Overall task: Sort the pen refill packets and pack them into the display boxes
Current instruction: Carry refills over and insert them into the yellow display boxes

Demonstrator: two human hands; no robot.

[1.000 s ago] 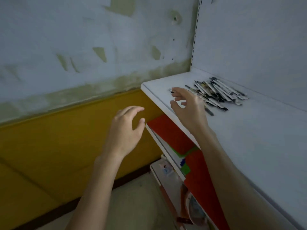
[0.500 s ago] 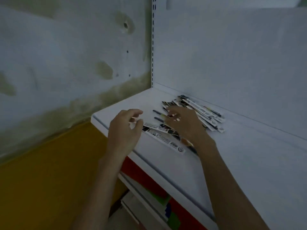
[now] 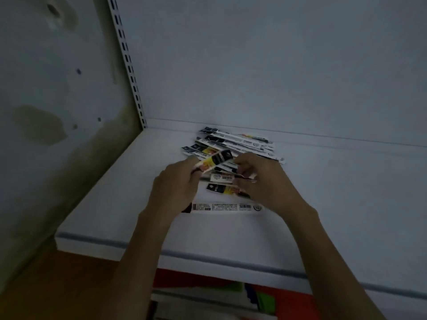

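The left hand (image 3: 175, 188) pinches one yellow-and-black packet (image 3: 216, 159) between thumb and fingers, held just above the pile of pen refill packets (image 3: 238, 140) lying at the back of the white shelf (image 3: 111, 209). The right hand (image 3: 268, 183) has its fingers curled over the near packets of the pile; whether they grip one cannot be told. A barcode-side packet (image 3: 226, 207) lies flat near both wrists.
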